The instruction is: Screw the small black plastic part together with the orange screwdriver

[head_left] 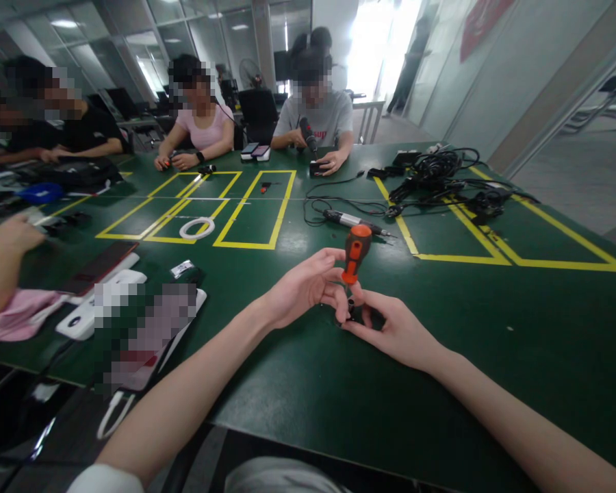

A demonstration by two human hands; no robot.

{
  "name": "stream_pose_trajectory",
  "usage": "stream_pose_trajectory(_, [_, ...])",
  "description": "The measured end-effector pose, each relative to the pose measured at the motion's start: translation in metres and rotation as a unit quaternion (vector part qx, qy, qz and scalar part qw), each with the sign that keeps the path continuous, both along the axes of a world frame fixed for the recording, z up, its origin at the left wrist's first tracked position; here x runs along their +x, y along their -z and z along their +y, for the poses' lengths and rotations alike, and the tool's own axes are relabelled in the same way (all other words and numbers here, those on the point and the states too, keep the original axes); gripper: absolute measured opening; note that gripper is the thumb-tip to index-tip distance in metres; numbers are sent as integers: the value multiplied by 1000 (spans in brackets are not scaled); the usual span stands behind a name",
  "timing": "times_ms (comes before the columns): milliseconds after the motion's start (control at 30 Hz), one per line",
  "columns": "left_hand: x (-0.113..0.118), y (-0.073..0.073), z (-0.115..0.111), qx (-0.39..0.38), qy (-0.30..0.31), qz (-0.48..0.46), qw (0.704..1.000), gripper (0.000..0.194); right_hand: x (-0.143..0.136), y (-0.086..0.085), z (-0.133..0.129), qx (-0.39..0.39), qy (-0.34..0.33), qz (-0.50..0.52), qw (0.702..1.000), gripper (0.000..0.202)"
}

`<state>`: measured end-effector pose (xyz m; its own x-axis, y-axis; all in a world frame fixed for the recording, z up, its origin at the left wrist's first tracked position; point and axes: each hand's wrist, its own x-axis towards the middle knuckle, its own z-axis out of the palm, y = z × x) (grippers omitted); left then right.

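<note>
A screwdriver (pixel 358 250) with an orange and dark grey handle stands nearly upright, tip down, in front of me. My left hand (pixel 313 287) is curled beside it, its upper fingers reaching behind the handle and its lower ones bent near the shaft. A small dark part (pixel 352 308) with a round, shiny rim sits under the tip, just above the table. My right hand (pixel 387 322) pinches this part from the right between thumb and fingers. Fingers hide most of the part and the screwdriver's tip.
An electric screwdriver (pixel 352 220) with a cable lies beyond my hands. Tangled black cables (pixel 441 171) are at the back right. A white tape ring (pixel 197 228) lies near yellow tape outlines. Phones (pixel 154 322) are at left. Several people sit around the green table (pixel 472 329).
</note>
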<state>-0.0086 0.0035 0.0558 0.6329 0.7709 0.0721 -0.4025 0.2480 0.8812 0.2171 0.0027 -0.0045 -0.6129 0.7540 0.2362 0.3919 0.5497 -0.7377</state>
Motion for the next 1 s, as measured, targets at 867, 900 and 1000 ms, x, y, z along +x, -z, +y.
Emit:
stream_pose_trajectory(867, [1, 0, 0, 1, -2, -1, 1000, 41, 0, -1, 0, 8, 9, -8, 1000, 16])
stream_pose_trajectory(900, [1, -1, 0, 2, -1, 1, 1000, 43, 0, -1, 0, 7, 8, -8, 1000, 16])
stream_pose_trajectory(1000, [1, -1, 0, 5, 7, 11, 1000, 46, 0, -1, 0, 3, 8, -8, 1000, 16])
